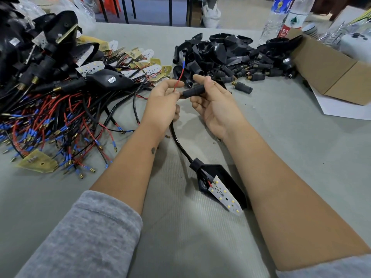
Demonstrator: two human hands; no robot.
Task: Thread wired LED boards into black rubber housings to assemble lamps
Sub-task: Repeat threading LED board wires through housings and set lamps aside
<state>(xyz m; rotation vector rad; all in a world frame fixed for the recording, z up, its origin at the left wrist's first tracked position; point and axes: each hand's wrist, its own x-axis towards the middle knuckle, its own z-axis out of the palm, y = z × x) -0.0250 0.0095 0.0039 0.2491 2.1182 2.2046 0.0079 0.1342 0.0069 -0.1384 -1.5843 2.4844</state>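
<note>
LED board [224, 194], white and dotted with chips, lies on the table between the forearms, half seated in a black rubber housing [218, 177] whose neck faces away from the person. From that neck a black sheathed cable [180, 146] arcs up to the left hand [163, 101], which pinches a red wire [179, 80] between thumb and forefinger; its blue-sleeved end sticks up above the fingers. Just beside it, the right hand [213, 101] holds a small black rubber sleeve [193, 91] between thumb and fingers, with its open end turned toward the wire.

Judging from this, the wire end is about to be fed through the sleeve. That thin wire could buckle or miss the bore if it is pushed from too far back, and a tug on the cable might drag the loose board out of its housing.

Farther out, a tangle of wired boards [60, 125] covers the left of the table, a heap of empty housings [220, 55] sits beyond the hands, and a cardboard box [331, 67] and two water bottles [285, 19] stand at the right.
</note>
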